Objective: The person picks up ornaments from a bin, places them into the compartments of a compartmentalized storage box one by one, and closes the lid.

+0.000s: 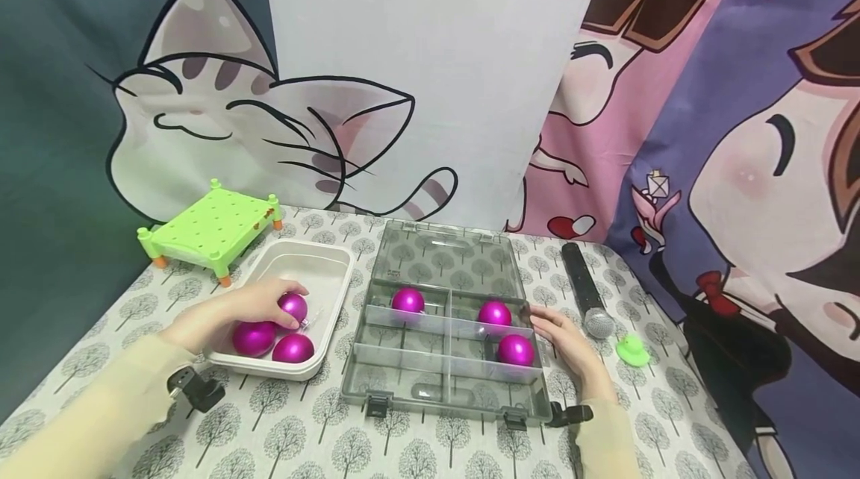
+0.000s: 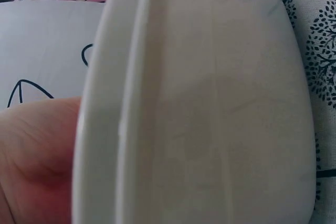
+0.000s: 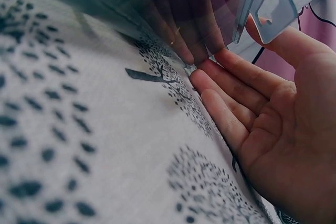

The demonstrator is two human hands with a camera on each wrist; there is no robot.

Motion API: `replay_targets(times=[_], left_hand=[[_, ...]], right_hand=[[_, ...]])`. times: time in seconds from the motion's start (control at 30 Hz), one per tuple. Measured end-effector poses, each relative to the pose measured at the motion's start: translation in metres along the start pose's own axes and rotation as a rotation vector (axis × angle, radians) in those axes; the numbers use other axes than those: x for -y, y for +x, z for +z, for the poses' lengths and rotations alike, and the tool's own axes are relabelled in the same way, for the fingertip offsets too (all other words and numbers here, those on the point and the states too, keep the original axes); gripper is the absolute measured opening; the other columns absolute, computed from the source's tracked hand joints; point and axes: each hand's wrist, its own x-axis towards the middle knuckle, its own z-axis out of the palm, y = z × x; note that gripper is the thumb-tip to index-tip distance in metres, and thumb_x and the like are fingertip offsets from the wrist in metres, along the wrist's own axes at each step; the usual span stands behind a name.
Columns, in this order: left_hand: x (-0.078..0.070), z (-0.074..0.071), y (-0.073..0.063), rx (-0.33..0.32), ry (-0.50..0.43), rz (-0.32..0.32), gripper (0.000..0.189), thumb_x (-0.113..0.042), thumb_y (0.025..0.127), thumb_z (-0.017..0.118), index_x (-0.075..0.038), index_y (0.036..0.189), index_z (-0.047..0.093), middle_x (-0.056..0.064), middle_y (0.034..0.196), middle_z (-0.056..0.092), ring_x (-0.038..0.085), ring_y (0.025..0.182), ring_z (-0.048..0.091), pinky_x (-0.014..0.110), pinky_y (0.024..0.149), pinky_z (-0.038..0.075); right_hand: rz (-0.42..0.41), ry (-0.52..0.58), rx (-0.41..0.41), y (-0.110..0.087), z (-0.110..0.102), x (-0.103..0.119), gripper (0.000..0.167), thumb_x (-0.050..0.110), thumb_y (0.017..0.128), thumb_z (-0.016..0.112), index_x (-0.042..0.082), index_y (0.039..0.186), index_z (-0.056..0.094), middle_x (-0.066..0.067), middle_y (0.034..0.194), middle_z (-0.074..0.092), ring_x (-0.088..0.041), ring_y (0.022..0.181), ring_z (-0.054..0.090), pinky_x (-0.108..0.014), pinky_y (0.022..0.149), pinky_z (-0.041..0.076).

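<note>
In the head view, my left hand reaches into a white plastic tray, its fingers and thumb round a shiny magenta Christmas ball. Two more such balls, a left one and a front one, lie in the tray below it. My right hand is at the right side of a clear grey compartment box. Its fingers rest nearly straight against the wall in the right wrist view, the thumb near the rim. Three magenta balls sit in the box: back left, back right, and middle right.
The box lid lies folded back behind it. A green toy table with orange feet stands at the back left. To the right lie a black microphone and a small green duck. The cloth has tree prints.
</note>
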Motion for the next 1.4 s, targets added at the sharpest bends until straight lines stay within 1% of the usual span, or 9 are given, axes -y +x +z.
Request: replay_targets(times=[0.17,0.4,0.7,0.9,1.0,1.1,1.17,1.3,1.4], left_hand=[[0.002,0.000,-0.001,0.025,0.009,-0.019,0.063,-0.018,0.075,0.080,0.012,0.124,0.054,0.031,0.115,0.061,0.041,0.101,0.063,0.055,0.087,0.053],[0.002,0.000,-0.001,0.027,0.000,-0.028,0.062,-0.016,0.074,0.080,0.012,0.123,0.054,0.031,0.113,0.062,0.040,0.099,0.064,0.054,0.087,0.054],[0.003,-0.002,-0.002,0.000,-0.019,-0.001,0.060,-0.014,0.075,0.079,0.012,0.123,0.053,0.029,0.113,0.061,0.040,0.100,0.064,0.055,0.088,0.054],[0.002,-0.004,-0.003,-0.021,-0.019,0.013,0.061,-0.015,0.076,0.079,0.013,0.123,0.053,0.030,0.115,0.060,0.041,0.101,0.063,0.055,0.088,0.054],[0.003,-0.004,-0.003,-0.047,-0.020,0.006,0.062,-0.014,0.076,0.079,0.014,0.124,0.052,0.031,0.115,0.060,0.041,0.100,0.064,0.055,0.087,0.054],[0.003,-0.003,-0.002,-0.088,-0.024,-0.021,0.065,-0.016,0.076,0.079,0.013,0.127,0.050,0.032,0.116,0.060,0.043,0.100,0.064,0.056,0.088,0.053],[0.002,-0.005,-0.002,-0.119,-0.027,-0.054,0.068,-0.018,0.077,0.079,0.011,0.130,0.049,0.032,0.118,0.060,0.043,0.103,0.063,0.058,0.089,0.052],[-0.005,-0.013,-0.005,-0.197,-0.036,-0.124,0.073,-0.025,0.077,0.080,0.004,0.136,0.048,0.032,0.125,0.058,0.047,0.109,0.059,0.061,0.092,0.049],[-0.011,-0.019,-0.004,-0.270,-0.048,-0.109,0.071,-0.024,0.079,0.079,0.003,0.137,0.049,0.033,0.129,0.055,0.048,0.113,0.057,0.062,0.094,0.047]], right_hand=[[-0.009,0.039,0.007,0.000,0.001,0.001,0.051,0.009,0.098,0.053,-0.018,0.138,0.037,0.004,0.122,0.063,0.001,0.106,0.063,-0.013,0.095,0.048],[-0.032,0.067,0.039,0.001,0.000,-0.002,0.052,0.008,0.099,0.051,-0.019,0.139,0.033,0.016,0.115,0.065,0.001,0.107,0.063,-0.013,0.096,0.047],[-0.024,0.037,0.044,0.001,-0.001,-0.002,0.053,0.011,0.099,0.052,-0.018,0.140,0.034,-0.019,0.137,0.056,0.001,0.108,0.062,-0.012,0.097,0.046],[-0.021,0.036,0.027,0.001,0.000,-0.001,0.053,0.010,0.099,0.052,-0.019,0.139,0.034,0.008,0.119,0.064,0.002,0.106,0.062,-0.012,0.095,0.047],[-0.013,0.040,0.010,0.001,0.000,-0.001,0.053,0.010,0.098,0.053,-0.019,0.139,0.035,0.012,0.116,0.063,0.003,0.105,0.062,-0.012,0.095,0.047],[-0.012,0.034,0.021,0.001,-0.001,-0.002,0.053,0.010,0.099,0.052,-0.018,0.140,0.034,-0.001,0.126,0.062,0.003,0.106,0.062,-0.012,0.096,0.047],[-0.011,0.040,0.023,0.001,-0.001,-0.002,0.053,0.010,0.099,0.052,-0.017,0.140,0.034,-0.003,0.128,0.062,0.003,0.106,0.062,-0.012,0.096,0.047],[-0.035,0.048,0.036,0.000,-0.002,-0.002,0.053,0.009,0.099,0.052,-0.020,0.139,0.033,0.010,0.119,0.064,0.003,0.106,0.062,-0.012,0.096,0.047],[-0.042,0.054,0.033,0.001,-0.001,-0.002,0.052,0.008,0.099,0.052,-0.022,0.138,0.033,0.016,0.113,0.063,0.003,0.105,0.063,-0.012,0.095,0.048]])
